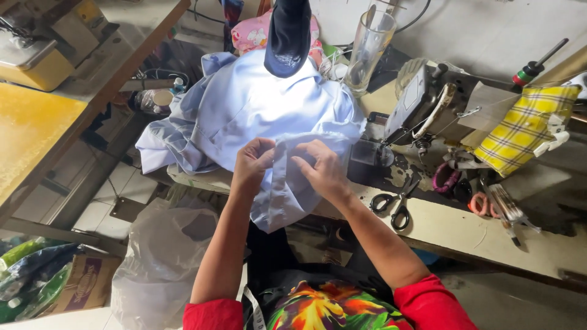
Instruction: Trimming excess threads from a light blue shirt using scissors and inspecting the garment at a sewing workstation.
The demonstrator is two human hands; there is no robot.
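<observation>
**Both hands pinch a fold of pale blue cloth at the sewing tabletop**

The tabletop runs from the middle out to the right, worn and stained. On it, heaped at the centre, lies the shirt, pale blue, its far part bunched in folds and one flap hanging over the near edge. A dark blue cloth rests on top of the heap at the far side.

Right of the shirt stands the sewing machine, grey, with a yellow checked cloth draped further right.

Near left, on the floor, a white plastic bag sags open; what is in it cannot be told. Left of it a cardboard box holds green and blue packets.

At the far side of the tabletop a tall clear glass stands upright with a thin tool or two standing in it.

The left hand has its grip closed on the shirt's flap, thumb and fingers pinching the cloth. The right hand is just beside it, fingers curled and pressed on the same flap, grip likewise closed on the cloth.

Black scissors lie right of the right hand, blades parted. Pink-handled tools lie further right.
</observation>
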